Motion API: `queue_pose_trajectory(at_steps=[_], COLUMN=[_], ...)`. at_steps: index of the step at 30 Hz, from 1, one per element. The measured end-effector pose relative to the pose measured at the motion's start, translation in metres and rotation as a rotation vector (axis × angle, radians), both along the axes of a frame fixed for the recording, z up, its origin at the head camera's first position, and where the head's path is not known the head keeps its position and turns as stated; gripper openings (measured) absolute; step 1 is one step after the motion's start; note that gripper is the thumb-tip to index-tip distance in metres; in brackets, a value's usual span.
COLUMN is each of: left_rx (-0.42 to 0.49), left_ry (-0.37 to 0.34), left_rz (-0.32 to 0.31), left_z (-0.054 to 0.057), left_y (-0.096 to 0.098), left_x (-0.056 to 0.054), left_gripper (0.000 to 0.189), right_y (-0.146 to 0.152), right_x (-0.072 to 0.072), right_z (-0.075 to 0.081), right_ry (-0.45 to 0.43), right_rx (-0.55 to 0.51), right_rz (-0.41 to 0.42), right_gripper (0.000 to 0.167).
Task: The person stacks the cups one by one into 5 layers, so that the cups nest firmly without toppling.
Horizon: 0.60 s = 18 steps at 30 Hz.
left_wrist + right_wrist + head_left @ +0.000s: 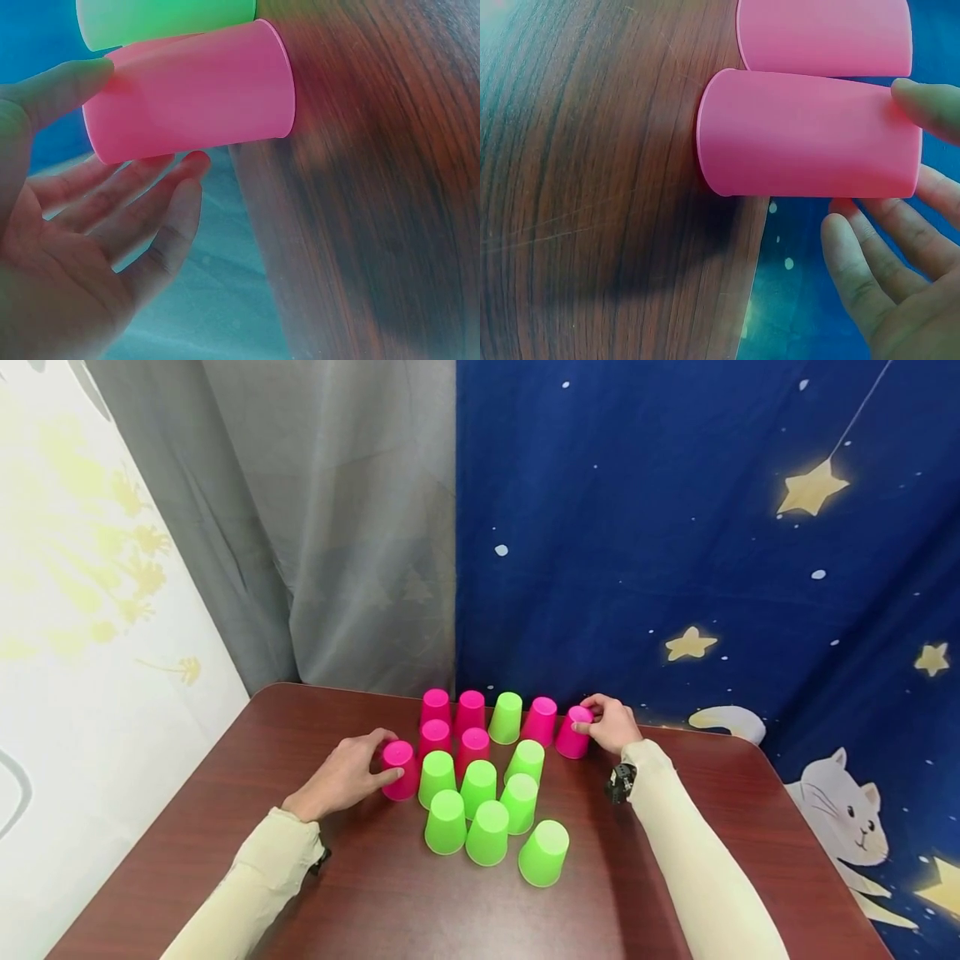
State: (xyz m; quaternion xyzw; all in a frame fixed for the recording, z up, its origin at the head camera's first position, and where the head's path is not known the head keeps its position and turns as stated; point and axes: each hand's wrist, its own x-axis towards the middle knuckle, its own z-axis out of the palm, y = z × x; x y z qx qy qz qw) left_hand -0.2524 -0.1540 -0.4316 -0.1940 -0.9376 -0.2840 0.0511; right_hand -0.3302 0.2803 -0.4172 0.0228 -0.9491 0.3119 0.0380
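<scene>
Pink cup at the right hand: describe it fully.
The pink cup is plain, smooth and plastic-looking, tapering from a lipped mouth to a closed end. It is upside down, apparently on the table, at the right end of the farthest row. The right hand holds it near the top, thumb against its side. Contact with the neighbouring cup is unclear.

Both forearms are covered by long, pale cream sleeves, the left sleeve (251, 877) being creased and bunched near its cuff and the right sleeve (697, 860) being gathered into small folds at the wrist. The left hand (348, 772) and right hand (611, 724) are left bare. A small black device (620, 783) is worn at the right wrist; at the left, a dark device (321, 862) is partly hidden by cloth.
</scene>
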Motion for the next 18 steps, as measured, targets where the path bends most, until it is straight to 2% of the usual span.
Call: queue_pose_trajectory(at_steps=[14,18], left_rx=[-0.022,-0.037], left_ry=[0.019,0.027], left_rz=[0.020,0.015], left_z=[0.021,0.028], left_y=[-0.010,-0.012], left_x=[-0.003,-0.006], left_gripper=[0.052,0.054], right_y=[-0.003,-0.003], right_x=[-0.001,0.002], right_z=[-0.001,-0.001], right_ry=[0.011,-0.009], right_rx=[-0.026,-0.021], right_rz=[-0.001,0.003], right_gripper=[0.044,0.051])
